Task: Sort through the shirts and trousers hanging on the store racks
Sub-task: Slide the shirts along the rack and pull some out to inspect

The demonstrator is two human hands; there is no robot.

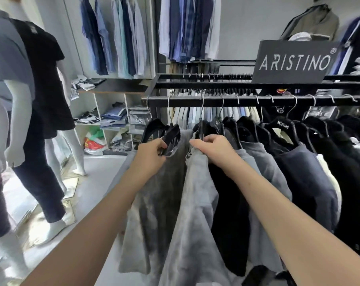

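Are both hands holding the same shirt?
No, the left hand grips the dark grey shirt at its collar, and the right hand grips the lighter grey shirt beside it.

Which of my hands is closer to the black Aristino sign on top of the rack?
Right. The right hand grips a light grey shirt, below and left of the Aristino sign; the left hand, gripping a darker grey shirt, is farther left.

Mottled dark grey shirt (160,199) hangs leftmost on the black rail (247,99), collar parted from the pale grey shirt (195,213) alongside; a navy shirt (305,182) and black shirts (344,162) crowd rightward.
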